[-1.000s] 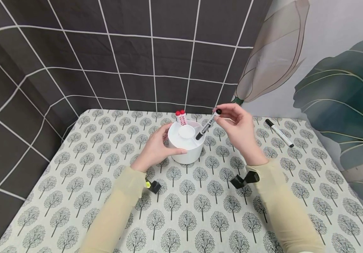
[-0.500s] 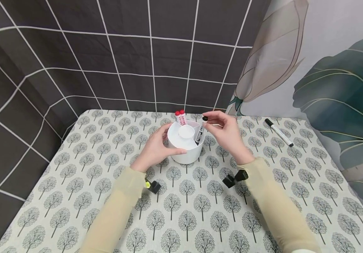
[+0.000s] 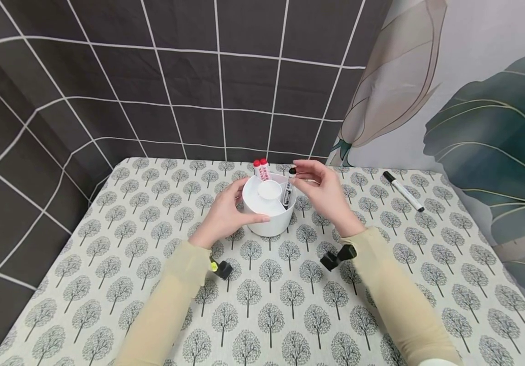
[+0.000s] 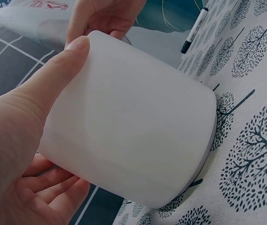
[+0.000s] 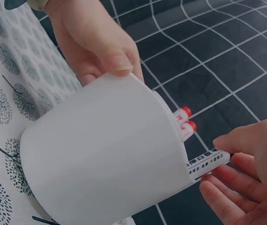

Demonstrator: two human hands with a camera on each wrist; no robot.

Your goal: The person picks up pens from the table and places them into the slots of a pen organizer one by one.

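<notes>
A round white pen holder (image 3: 269,223) with compartments stands on the table. My left hand (image 3: 225,211) grips its left side, thumb at the near rim and fingers around the back. In its right compartment stands a black-capped marker (image 3: 287,193), nearly upright. My right hand (image 3: 321,188) pinches this marker near its cap between thumb and fingers, as the right wrist view also shows at the marker's printed barrel (image 5: 208,161). Two red-capped markers (image 3: 261,170) lean side by side in the back compartment.
Another black-and-white marker (image 3: 404,192) lies on the tree-print tablecloth (image 3: 271,315) to the right. Behind the table hangs a dark grid-patterned curtain (image 3: 189,76), with a leaf-print cloth (image 3: 491,117) at the right.
My right hand has moved left and lowered the black-capped marker from a slant over the rim into the right compartment, where it now stands steeper. The left hand has stayed on the holder.
</notes>
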